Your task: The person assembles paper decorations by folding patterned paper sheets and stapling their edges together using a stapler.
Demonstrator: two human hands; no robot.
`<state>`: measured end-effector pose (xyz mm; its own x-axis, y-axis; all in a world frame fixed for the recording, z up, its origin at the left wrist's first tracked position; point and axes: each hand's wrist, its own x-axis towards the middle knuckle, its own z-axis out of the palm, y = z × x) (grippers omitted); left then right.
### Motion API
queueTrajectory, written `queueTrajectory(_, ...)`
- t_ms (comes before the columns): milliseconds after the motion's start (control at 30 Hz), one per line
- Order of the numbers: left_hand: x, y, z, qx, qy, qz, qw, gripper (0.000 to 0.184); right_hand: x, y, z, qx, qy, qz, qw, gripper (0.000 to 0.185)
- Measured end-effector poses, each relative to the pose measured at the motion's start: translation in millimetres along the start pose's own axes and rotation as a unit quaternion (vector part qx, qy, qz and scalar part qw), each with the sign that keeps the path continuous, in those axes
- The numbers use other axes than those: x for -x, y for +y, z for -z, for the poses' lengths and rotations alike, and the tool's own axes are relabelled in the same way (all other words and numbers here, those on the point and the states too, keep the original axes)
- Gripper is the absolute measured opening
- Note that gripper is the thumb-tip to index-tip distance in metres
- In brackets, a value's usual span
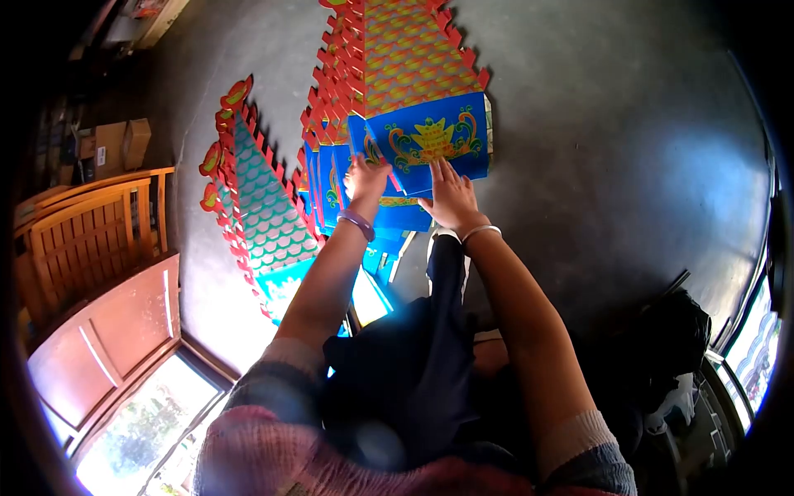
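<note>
Over the grey floor (579, 124), a tapering, scale-patterned sheet (413, 62) with notched red edges topped similar sheets — the right hand (449, 196) spread flat on its blue end, grip closed around nothing, the left hand (366, 178) half-curled there, its hold unclear — while a cardboard box (110, 147) stood leftward.

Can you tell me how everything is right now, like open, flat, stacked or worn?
Right hand: open, fingers on panel
Left hand: touching panel, grip unclear
Blue panel: under both hands
Yellow-scaled piece: layered over others
Green-scaled piece: untouched
Purple bangle: worn, left wrist
</note>
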<state>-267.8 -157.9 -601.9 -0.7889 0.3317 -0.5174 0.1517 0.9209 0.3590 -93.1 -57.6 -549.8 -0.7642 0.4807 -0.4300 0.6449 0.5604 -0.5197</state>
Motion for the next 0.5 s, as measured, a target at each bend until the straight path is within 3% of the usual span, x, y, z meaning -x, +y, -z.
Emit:
queueTrajectory(33, 28, 31, 15, -0.065, 0.103, 0.033, 0.992, 0.096, 4, 0, 0, 0.001, -0.012, -0.018, 1.000, 0.078)
queueTrajectory(167, 15, 21, 8, -0.097, 0.031, -0.008, 0.995, 0.095, 4, 7, -7, 0.012, -0.011, -0.043, 0.999, 0.080)
queueTrajectory(267, 4, 14, 6, 0.067, 0.040, -0.040, 0.996, 0.094, 0, 1, -3, -0.013, 0.040, -0.107, 0.993, 0.081)
queueTrajectory(300, 8, 22, 10, 0.100, 0.073, -0.033, 0.992, 0.080, -1, 1, 1, -0.009, 0.067, -0.096, 0.993, 0.086)
queueTrajectory(333, 3, 22, 15, 0.198, 0.016, 0.000, 0.980, 0.071, 0, 1, 4, -0.007, 0.052, -0.109, 0.993, 0.087)
queueTrajectory(433, 28, 31, 25, 0.300, -0.036, -0.046, 0.952, 0.047, -1, 1, 18, 0.006, 0.026, -0.135, 0.990, 0.090)
queueTrajectory(500, 37, 35, 24, 0.375, -0.037, -0.098, 0.921, 0.036, 1, 6, 15, 0.050, 0.073, -0.119, 0.989, 0.089)
